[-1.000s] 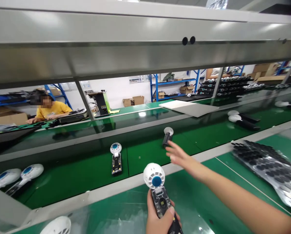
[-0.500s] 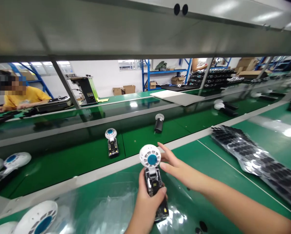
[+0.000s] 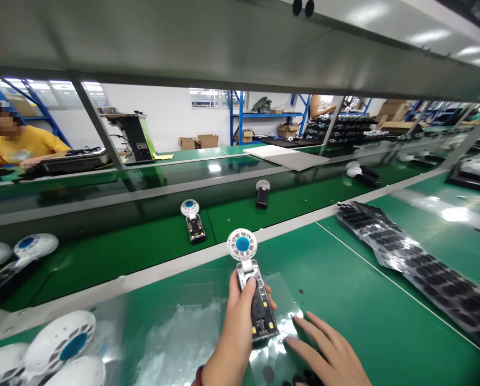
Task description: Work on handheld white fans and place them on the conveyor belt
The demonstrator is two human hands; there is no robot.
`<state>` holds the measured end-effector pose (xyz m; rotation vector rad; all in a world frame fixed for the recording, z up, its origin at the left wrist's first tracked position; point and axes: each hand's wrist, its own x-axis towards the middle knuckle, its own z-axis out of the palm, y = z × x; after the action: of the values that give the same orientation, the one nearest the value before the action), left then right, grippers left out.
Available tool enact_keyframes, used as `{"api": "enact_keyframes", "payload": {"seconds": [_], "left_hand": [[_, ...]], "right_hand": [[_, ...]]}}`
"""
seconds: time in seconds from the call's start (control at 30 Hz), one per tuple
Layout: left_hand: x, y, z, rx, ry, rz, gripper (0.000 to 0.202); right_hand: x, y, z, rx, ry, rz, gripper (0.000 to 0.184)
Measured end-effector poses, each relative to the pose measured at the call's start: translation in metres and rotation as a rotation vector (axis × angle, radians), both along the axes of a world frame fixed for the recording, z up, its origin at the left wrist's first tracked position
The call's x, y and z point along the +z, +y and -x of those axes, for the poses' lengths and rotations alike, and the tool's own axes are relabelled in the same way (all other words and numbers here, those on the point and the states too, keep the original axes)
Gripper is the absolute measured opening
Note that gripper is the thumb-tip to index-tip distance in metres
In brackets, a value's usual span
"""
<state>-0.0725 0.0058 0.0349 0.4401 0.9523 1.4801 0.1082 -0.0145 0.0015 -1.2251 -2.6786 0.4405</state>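
My left hand (image 3: 232, 324) grips a handheld fan (image 3: 242, 245) by its dark body, thumb across the front. The fan's round white head, with a blue centre, points up and away from me. Small yellow-white parts show on the body's exposed circuit board. My right hand (image 3: 328, 351) is low on the right with fingers spread, apart from the fan and over the bench. Close to its fingertips lie clear plastic sheeting (image 3: 282, 305) and a few small black discs (image 3: 268, 373), partly hidden by the hand.
Several white fans (image 3: 61, 343) lie at lower left. Past the bench edge, a green conveyor (image 3: 123, 252) carries more fans (image 3: 194, 228). A plastic strip of black discs (image 3: 417, 257) lies on the right. A metal shelf (image 3: 224, 48) hangs overhead. Across the line sits a person (image 3: 35, 142) in yellow.
My right hand has moved from beside the fan's head down toward the black discs. My left thumb now sits higher on the body. The nearer conveyor fan has shifted right.
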Motion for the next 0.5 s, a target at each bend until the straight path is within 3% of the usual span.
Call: {"api": "enact_keyframes", "payload": {"seconds": [0.1, 0.2, 0.5], "left_hand": [[-0.004, 0.001, 0.000, 0.007, 0.006, 0.007, 0.034], [-0.007, 0.004, 0.000, 0.041, 0.014, 0.033, 0.033], [-0.011, 0.008, 0.000, 0.081, 0.015, 0.079, 0.043]], "right_hand": [[0.009, 0.000, 0.020, 0.130, 0.059, -0.050, 0.027], [0.020, 0.002, 0.039, 0.209, 0.086, -0.005, 0.025], [0.028, 0.012, 0.056, 0.064, 0.109, 0.278, 0.028]]}}
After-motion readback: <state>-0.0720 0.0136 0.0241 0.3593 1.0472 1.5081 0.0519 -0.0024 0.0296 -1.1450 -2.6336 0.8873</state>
